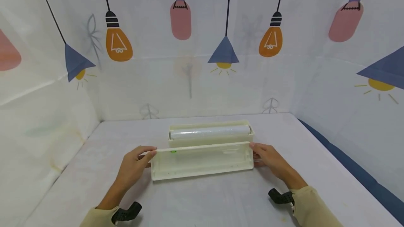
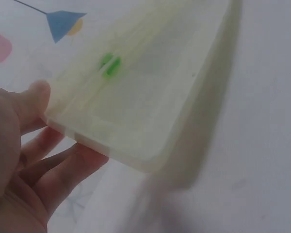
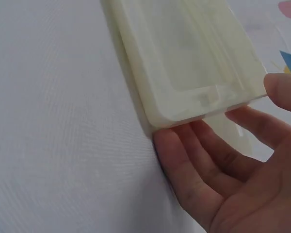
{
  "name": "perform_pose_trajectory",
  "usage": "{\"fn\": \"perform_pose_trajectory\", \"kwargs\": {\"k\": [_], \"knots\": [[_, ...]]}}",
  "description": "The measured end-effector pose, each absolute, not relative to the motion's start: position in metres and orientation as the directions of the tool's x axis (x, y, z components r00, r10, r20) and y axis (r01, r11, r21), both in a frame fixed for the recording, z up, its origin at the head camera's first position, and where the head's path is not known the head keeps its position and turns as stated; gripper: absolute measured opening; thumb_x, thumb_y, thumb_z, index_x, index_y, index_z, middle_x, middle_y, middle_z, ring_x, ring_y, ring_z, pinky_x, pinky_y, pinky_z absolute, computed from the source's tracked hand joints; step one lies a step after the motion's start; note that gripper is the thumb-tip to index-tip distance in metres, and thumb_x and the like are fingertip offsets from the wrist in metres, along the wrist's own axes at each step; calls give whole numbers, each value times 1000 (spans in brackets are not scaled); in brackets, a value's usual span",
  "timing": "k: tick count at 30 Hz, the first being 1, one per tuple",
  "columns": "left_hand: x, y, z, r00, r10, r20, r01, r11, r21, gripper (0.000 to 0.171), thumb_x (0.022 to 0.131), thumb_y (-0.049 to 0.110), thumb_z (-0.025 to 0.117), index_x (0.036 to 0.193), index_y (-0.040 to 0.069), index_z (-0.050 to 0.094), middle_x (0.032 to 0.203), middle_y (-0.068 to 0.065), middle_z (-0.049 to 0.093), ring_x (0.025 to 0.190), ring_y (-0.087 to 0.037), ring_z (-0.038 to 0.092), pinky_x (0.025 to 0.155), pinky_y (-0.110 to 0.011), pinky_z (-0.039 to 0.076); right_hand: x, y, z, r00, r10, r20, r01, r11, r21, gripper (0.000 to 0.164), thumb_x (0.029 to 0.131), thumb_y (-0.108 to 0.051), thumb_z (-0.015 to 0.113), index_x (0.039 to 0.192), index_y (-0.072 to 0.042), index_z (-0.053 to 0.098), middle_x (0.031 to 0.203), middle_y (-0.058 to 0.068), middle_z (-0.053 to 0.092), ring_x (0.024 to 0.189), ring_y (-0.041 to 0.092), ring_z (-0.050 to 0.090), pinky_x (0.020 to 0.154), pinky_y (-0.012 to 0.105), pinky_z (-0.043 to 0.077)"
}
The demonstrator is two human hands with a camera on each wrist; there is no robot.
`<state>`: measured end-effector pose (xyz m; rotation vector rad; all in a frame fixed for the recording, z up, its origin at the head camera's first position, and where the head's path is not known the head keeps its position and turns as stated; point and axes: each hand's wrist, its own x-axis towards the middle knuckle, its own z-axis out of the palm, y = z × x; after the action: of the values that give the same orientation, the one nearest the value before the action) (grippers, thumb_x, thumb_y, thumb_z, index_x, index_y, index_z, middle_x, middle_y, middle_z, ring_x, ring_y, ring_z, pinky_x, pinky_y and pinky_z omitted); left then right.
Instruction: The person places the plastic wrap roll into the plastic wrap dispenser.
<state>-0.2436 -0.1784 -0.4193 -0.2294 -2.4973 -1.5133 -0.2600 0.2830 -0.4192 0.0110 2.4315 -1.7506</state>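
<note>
A long cream plastic lid [image 1: 202, 162] is held on edge between both hands, its hollow inner side toward me. My left hand [image 1: 134, 165] grips its left end, thumb near the top corner and fingers behind; the left wrist view shows a green slider [image 2: 110, 65] close by. My right hand [image 1: 273, 160] holds the opposite end, with the fingers [image 3: 179, 167] against the short side in the right wrist view. Just behind the lid stands a cream box [image 1: 211, 142] with a roll of clear plastic wrap [image 1: 209, 132] lying in it.
A white cloth covers the table [image 1: 202, 206]. White sheets with printed lamps form a back wall [image 1: 202, 87] and side walls. Blue fabric [image 1: 347, 160] runs along the right table edge. Black wrist mounts [image 1: 126, 213] stick out below the hands.
</note>
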Motion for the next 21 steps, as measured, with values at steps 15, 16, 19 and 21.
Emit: {"fn": "perform_pose_trajectory", "kwargs": {"k": [15,16,19,21], "knots": [[-242,-184,-418,-987,-22,160,148,282,948,54,96,42,67,134,3,62,133,-14,62,114,-20,64,88,-23,53,-258,281,-418,-996,-85,-32,14,203,-979,66,102,-48,53,142,5,50,133,23,56,113,32,62,79,47,59],[-242,-184,-417,-988,-14,151,141,277,950,56,97,42,67,136,3,61,134,-14,61,115,-21,63,89,-23,53,-258,281,-419,-997,-78,-18,2,202,-979,66,102,-48,53,142,5,50,134,24,56,113,32,62,79,47,59],[-243,-183,-415,-993,6,121,118,275,954,60,98,44,65,140,3,58,139,-15,58,123,-25,59,96,-29,51,-259,281,-420,-998,-66,10,-23,205,-979,67,102,-48,54,143,4,50,137,24,54,114,33,62,79,46,59],[-243,-182,-414,-995,16,103,103,285,953,61,99,44,63,142,2,55,143,-16,55,127,-28,56,101,-35,48,-259,281,-419,-998,-54,20,-31,213,-977,67,102,-48,55,144,4,49,139,25,53,114,34,62,79,46,59]]}}
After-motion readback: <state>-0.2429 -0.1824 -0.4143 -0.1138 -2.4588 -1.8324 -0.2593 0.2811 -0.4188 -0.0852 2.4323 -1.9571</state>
